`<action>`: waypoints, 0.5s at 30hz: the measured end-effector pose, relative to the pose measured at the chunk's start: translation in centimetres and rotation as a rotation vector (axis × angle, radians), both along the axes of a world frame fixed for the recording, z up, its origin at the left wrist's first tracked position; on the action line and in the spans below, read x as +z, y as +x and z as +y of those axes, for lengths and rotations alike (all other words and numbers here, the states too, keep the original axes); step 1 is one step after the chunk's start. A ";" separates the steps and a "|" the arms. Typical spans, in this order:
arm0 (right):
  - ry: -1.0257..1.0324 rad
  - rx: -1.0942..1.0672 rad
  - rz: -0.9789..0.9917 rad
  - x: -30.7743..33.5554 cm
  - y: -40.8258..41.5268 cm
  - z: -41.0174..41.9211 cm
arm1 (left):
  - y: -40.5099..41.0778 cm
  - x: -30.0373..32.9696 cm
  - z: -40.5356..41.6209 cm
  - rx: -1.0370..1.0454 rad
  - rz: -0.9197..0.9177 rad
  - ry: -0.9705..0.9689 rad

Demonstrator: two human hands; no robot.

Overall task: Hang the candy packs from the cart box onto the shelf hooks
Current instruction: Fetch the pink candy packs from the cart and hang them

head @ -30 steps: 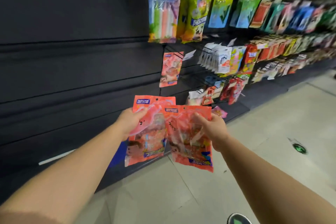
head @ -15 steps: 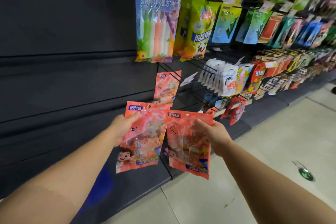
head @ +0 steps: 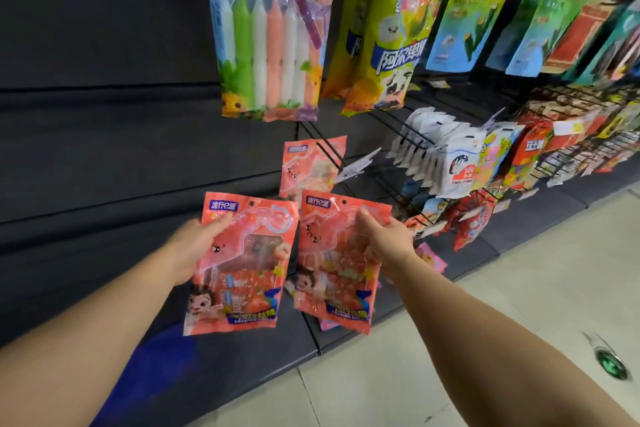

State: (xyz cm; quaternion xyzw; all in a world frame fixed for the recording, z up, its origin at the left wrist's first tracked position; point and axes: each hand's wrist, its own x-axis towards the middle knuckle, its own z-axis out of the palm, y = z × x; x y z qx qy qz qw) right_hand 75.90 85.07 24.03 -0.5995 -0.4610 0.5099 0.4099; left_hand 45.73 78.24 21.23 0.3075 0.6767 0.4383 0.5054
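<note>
Each grip (head: 194, 246) mid-edge on a candy pack (head: 242, 274).

Left pack: glossy coral-pink plastic candy pack with a cartoon child's face (head: 239, 263); upright, leaning slightly left; held up before the dark shelf; punch hole at its top edge
Right pack: matching coral-pink plastic candy pack (head: 334, 267); upright, just beside the left one, edges nearly touching
Hung pack: third identical pink pack (head: 310, 168); hanging above and behind the two, partly hidden by them
Hooks: black wire shelf hooks (head: 391, 146); jutting from the shelf
</note>
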 end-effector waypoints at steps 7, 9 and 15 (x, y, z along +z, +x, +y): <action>-0.024 0.165 0.145 -0.9 1.8 6.9 | 3.5 -0.3 1.7 0.184 0.002 -0.019; -0.015 0.235 0.159 -0.7 2.6 8.5 | 4.8 -0.3 1.9 0.241 -0.011 -0.016; 0.002 0.341 0.108 -1.4 3.7 11.5 | 8.4 -0.3 2.2 0.345 -0.022 -0.007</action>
